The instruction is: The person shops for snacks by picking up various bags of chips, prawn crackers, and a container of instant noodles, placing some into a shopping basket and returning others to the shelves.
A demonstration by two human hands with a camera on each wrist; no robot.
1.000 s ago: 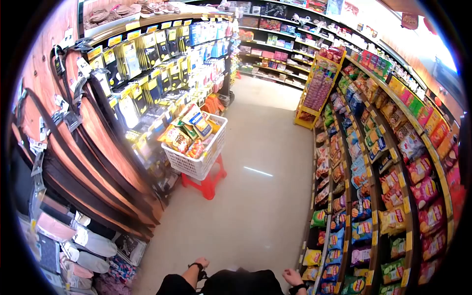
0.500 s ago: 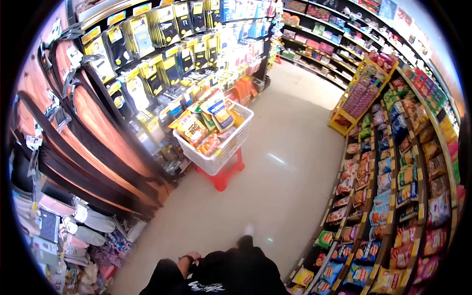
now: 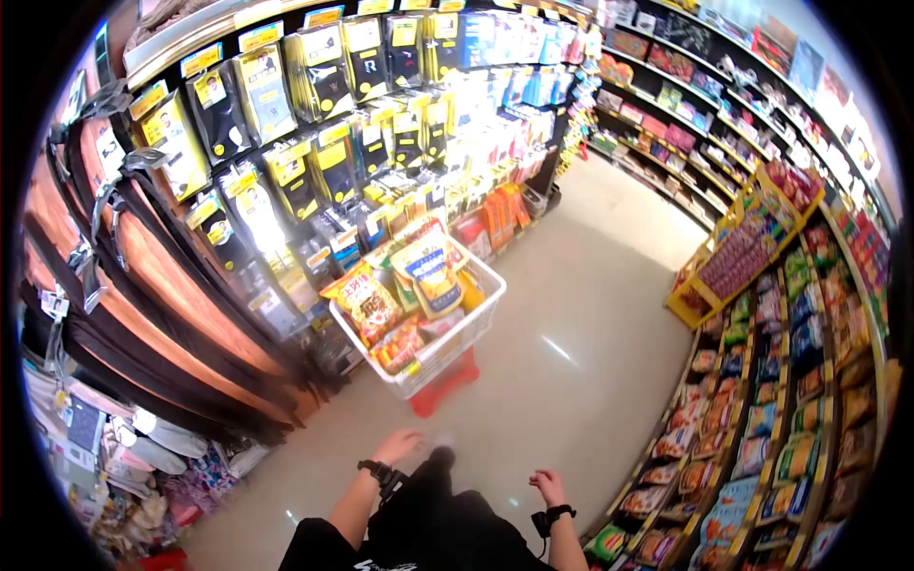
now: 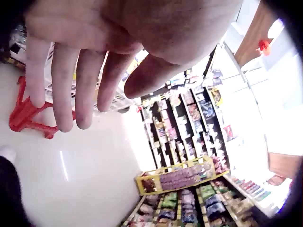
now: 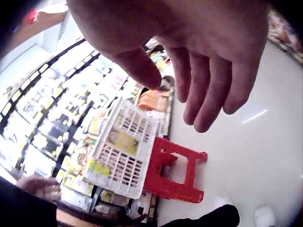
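Both hands (image 3: 398, 445) empty, white basket (image 3: 447, 347) on red stool (image 3: 443, 383) ahead.

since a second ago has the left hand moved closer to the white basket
Yes. The left hand has come forward and up from the picture's bottom edge toward the white basket on its red stool, fingers relaxed, not touching it.

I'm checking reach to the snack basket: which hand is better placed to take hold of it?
Probably the left hand: open and empty, it is nearer the white plastic basket of snack packets on the red stool. The right hand, also empty, hangs farther back toward the snack shelves.
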